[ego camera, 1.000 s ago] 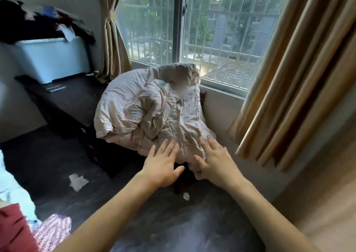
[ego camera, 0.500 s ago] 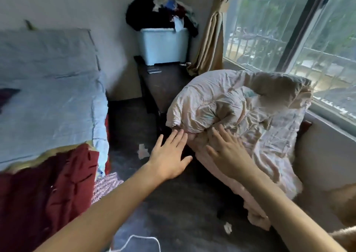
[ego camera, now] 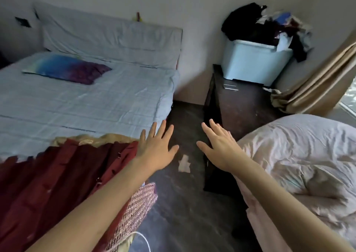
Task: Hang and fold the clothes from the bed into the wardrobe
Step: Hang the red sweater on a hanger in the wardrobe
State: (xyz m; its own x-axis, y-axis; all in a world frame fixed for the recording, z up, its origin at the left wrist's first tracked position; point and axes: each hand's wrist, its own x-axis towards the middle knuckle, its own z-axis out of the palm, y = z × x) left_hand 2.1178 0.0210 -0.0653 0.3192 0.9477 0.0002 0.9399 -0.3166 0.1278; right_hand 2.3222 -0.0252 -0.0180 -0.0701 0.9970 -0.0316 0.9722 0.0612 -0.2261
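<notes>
Since the frame half a second ago the view has swung left: the window is nearly out of frame, and the bed with the pale blue quilted cover [ego camera: 86, 101] now fills the 9 to 11 o'clock sector. Both hands have left the crumpled pale pink duvet [ego camera: 300, 155], which now sits at 3 to 4 o'clock. The left hand [ego camera: 157, 147] and right hand [ego camera: 217, 146] hover side by side, palms down, fingers straight and spread, holding nothing, over the dark floor [ego camera: 185, 203].

The dark red garment with a gold-tan trim [ego camera: 57, 174] lies flat across the near end of the bed at 8 o'clock, its edge just beside the left hand; contact not resolvable. A pink glittery mesh fabric [ego camera: 136, 209] hangs off the bed corner below the left forearm, at 7 o'clock.

A blue-to-purple pillow [ego camera: 67, 69] lies at 10 o'clock. At 1 o'clock, a light blue plastic bin [ego camera: 254, 65] heaped with dark mixed clothes [ego camera: 256, 24] stands on a dark wooden cabinet [ego camera: 244, 105]. A tan curtain [ego camera: 316, 90] hangs at 2 o'clock. A pale scrap [ego camera: 184, 164] lies on the floor between the hands.
</notes>
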